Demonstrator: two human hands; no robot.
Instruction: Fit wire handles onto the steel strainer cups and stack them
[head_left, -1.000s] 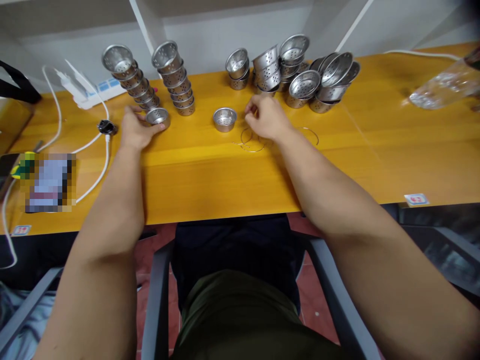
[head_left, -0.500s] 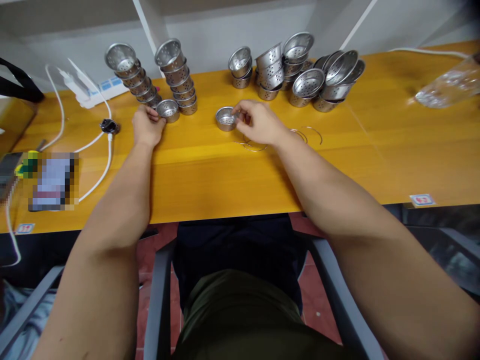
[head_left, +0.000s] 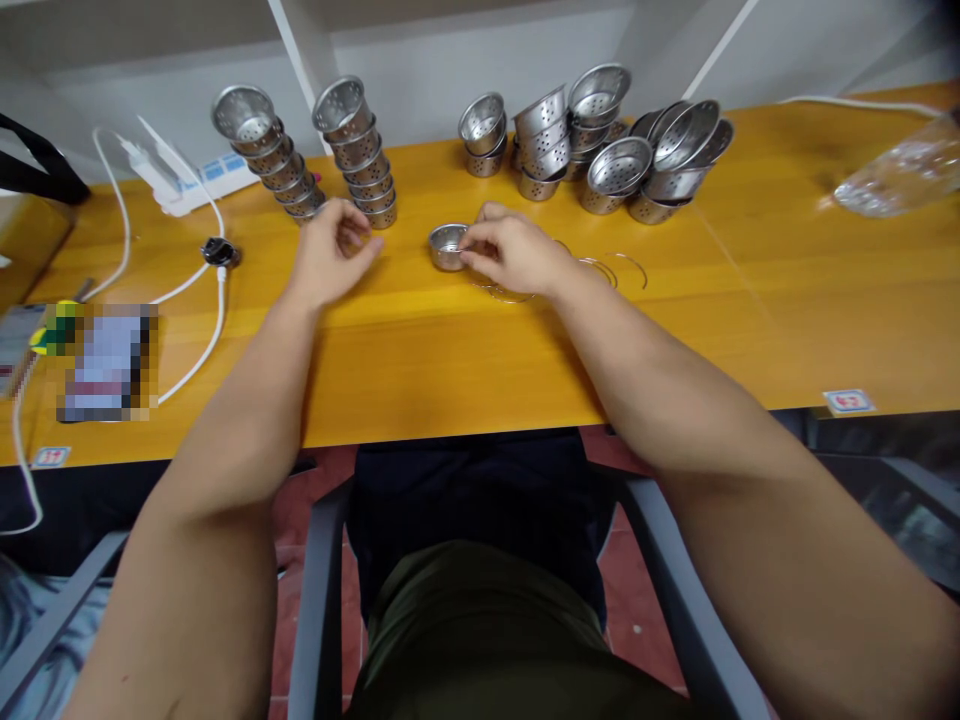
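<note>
There is only one view, from a camera on the person's head. It looks forward and steeply down, over both forearms, at the yellow tabletop point(head_left: 465, 350) close in front; the white wall point(head_left: 450, 60) behind stands at the top edge.

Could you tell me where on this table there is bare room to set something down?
The near strip of the table in front of both hands is bare, as is the stretch between the wire rings and the plastic bag. It is crowded along the back by the strainer stacks and the strainer pile.
</note>
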